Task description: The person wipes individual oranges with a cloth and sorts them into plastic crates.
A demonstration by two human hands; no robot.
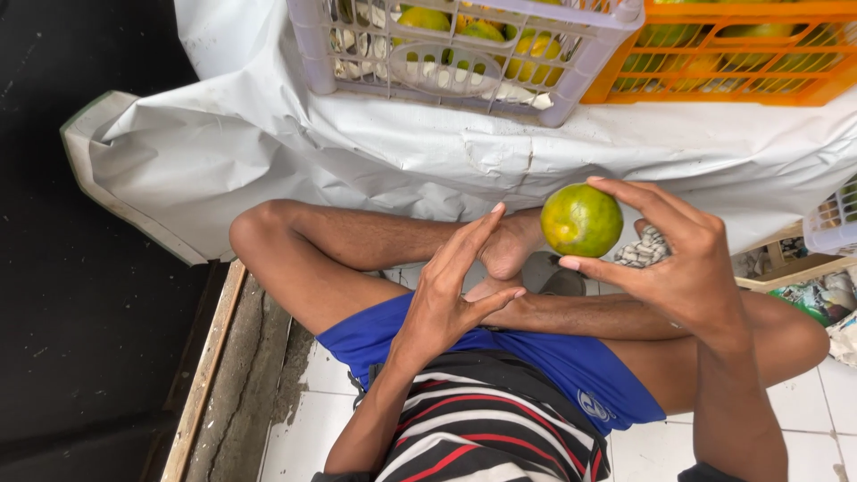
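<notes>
**Green citrus fruit held above crossed legs**

The right hand (687,268) grips a green-orange citrus fruit (581,220) by its fingertips; the left hand (451,286) is open and empty, near the fruit. A lilac crate (571,98) and an orange crate (803,89) rest on white sheeting (268,143)

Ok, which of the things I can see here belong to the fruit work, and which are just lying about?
In hand: right hand holding the green-orange fruit; left hand open beside it; lilac crate and orange crate, both holding similar fruit.

Lying about: white sheet; patterned cloth; wooden plank.
</notes>
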